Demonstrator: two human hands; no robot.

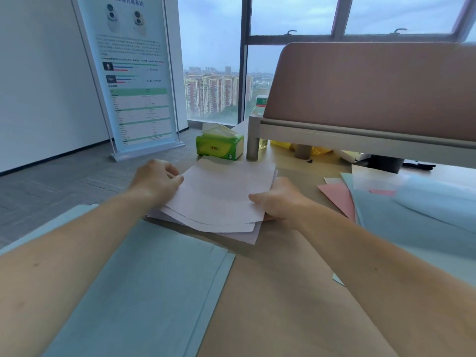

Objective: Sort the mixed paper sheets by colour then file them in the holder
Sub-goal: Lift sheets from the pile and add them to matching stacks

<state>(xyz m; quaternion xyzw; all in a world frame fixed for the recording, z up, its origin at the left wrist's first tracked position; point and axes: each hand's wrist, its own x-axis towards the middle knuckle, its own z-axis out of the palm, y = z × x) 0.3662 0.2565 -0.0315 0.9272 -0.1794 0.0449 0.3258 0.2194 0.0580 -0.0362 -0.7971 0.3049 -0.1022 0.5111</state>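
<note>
At the near edge of the desk (270,305), toward seven o'clock, blue sheets (144,292) lie flat under the left forearm. Farther out, at the centre, a loose stack of pale sheets (219,199) rests on the desk, its edges uneven. The left hand (157,180) pinches the stack's nine-o'clock edge, fingers curled over it; the right hand (279,199) grips the three-o'clock edge, thumb on top. At three o'clock lies a fan of pink and blue sheets (360,202). Beyond the stack, at twelve o'clock, stands a green tissue box (219,146).
</note>
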